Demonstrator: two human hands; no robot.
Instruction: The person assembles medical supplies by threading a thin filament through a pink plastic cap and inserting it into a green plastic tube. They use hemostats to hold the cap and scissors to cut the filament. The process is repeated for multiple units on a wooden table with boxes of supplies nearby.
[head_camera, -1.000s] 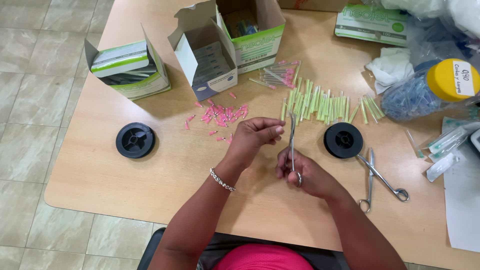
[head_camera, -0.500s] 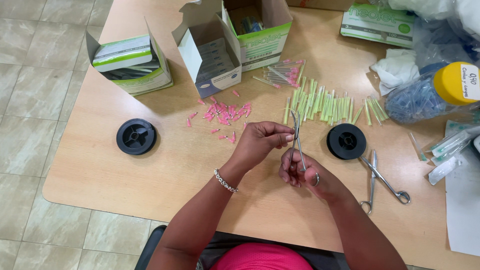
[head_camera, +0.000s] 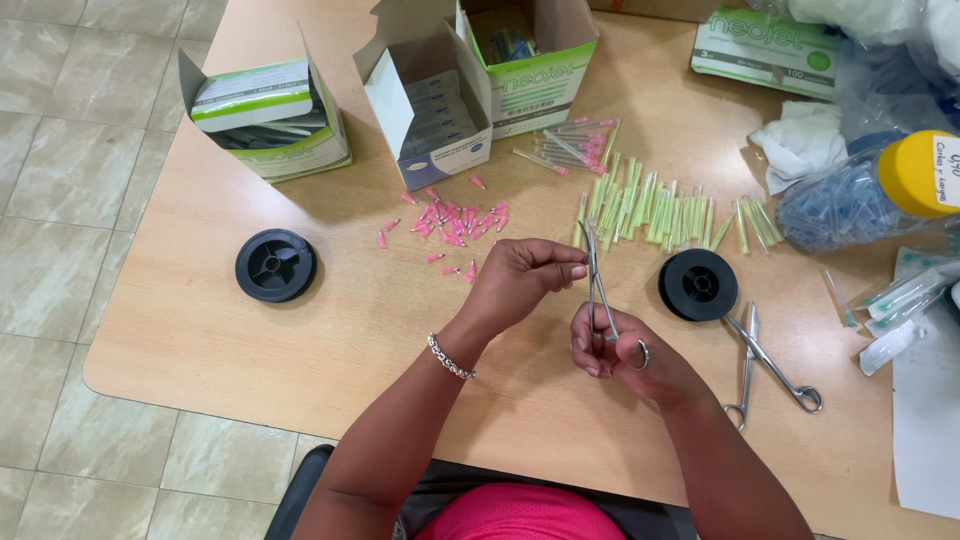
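Nearest the camera, the right hand (head_camera: 625, 355) is gripping a metal clamp (head_camera: 597, 285) by its ring handles, its tips pointing away toward the far side. The left hand (head_camera: 525, 277) is closing its fingertips just beside those tips, pinching something too small to make out.

Judging by the piles, the work is looking well under way: a scatter of pink caps (head_camera: 450, 222) is lying just beyond the left hand, and a long row of green-capped needles (head_camera: 655, 210) is lying beyond the clamp, with a few pink-capped needles (head_camera: 570, 148) waiting farther off.

A second pair of scissors (head_camera: 765, 365) is resting to the right, touching a black spool (head_camera: 698, 285); another black spool (head_camera: 275, 265) is sitting to the left. Open cartons (head_camera: 470, 90) are standing at the far side of the wooden table (head_camera: 200, 340), above a tiled floor (head_camera: 60, 200).
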